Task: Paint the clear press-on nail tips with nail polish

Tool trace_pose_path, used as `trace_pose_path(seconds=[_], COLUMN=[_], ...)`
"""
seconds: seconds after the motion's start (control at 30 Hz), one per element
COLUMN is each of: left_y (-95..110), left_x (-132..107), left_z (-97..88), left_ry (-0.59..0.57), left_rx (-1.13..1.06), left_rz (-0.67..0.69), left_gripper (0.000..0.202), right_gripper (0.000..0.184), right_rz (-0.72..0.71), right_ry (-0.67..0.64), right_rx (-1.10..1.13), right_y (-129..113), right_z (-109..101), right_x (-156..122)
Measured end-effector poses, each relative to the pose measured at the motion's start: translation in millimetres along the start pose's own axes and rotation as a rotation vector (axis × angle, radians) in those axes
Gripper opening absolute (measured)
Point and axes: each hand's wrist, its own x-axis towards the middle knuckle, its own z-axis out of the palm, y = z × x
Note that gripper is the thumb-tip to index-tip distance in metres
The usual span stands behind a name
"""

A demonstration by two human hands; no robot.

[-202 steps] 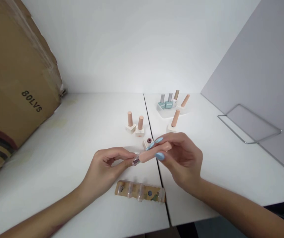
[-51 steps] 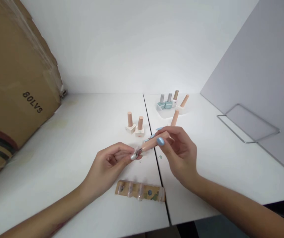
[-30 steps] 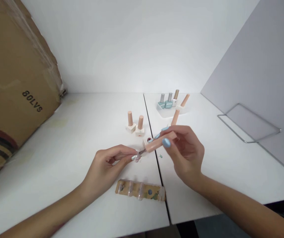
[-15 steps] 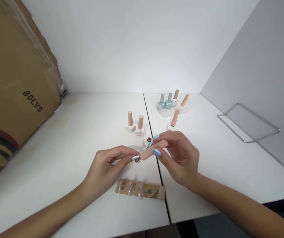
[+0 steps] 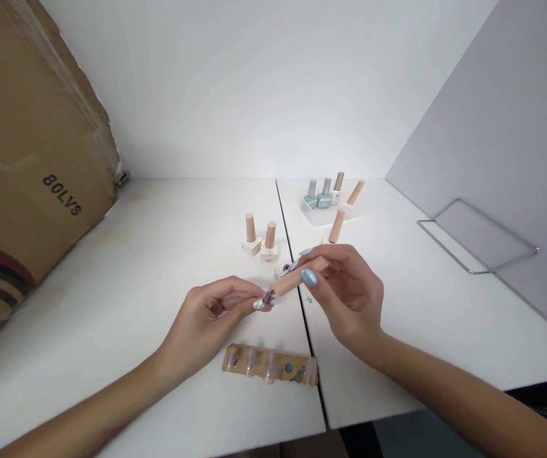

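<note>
My right hand [image 5: 350, 292] grips the peach cap of a nail polish brush [image 5: 297, 277], its brush end tilted down to the left. My left hand [image 5: 219, 312] pinches a small shiny, clear-and-dark piece [image 5: 268, 296]; its kind is too small to make out. The brush end meets or nearly meets this piece; contact is unclear. Behind my right fingers, an uncapped polish bottle [image 5: 279, 272] is mostly hidden. Below the hands lies a tan card strip [image 5: 278, 367] with several clear, rounded pieces on it.
Two peach-capped bottles [image 5: 260, 243] stand behind my hands, another peach-capped bottle [image 5: 337, 227] to their right. A clear tray [image 5: 324, 219] holds several bottles. A wire stand [image 5: 478, 236] is at right, a large cardboard box [image 5: 30, 159] at left. A small teal mark [image 5: 308, 299] shows near the table seam.
My right hand has shifted slightly, drawing the brush cap a little up and right and showing more of the dark brush end. My left hand stays nearly in place, its piece turned slightly.
</note>
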Motion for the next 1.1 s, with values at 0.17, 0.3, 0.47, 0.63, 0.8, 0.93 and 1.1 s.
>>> trace_pose_path(seconds=[0.17,0.3,0.47,0.63,0.8,0.93,1.1], left_y=[-1.1,1.0,0.6,-0.6,0.5,0.9,-0.9], left_x=[-0.1,0.4,-0.6,0.1,0.6,-0.2,0.6], left_z=[-0.3,0.0,-0.9,-0.5,0.4,0.2,-0.5], left_ry=[-0.006,-0.011,-0.017,-0.022,-0.025,-0.021,-0.029], left_rx=[-0.05,-0.071,-0.069,-0.079,-0.103,-0.125,-0.143], left_rz=[-0.03,-0.016,-0.025,-0.033,-0.037,-0.051,-0.062], left_gripper=[0.007,0.008,0.006,0.007,0.007,0.008,0.009], right_gripper=[0.012,0.016,0.012,0.011,0.013,0.009,0.012], right_rz=[0.055,0.028,0.082,0.038,0.058,0.093,0.055], right_ry=[0.121,0.009,0.093,0.123,0.025,0.122,0.027], right_rx=[0.009,0.028,0.002,0.02,0.019,0.023,0.044], right_y=[1.7,2.3,3.5,2.7,3.1,2.5,2.3], right_z=[-1.4,-2.4,-0.1,-0.9,-1.0,-0.8,-2.1], right_x=[2.3,-1.1,0.9,1.6,-1.1,1.6,-2.8])
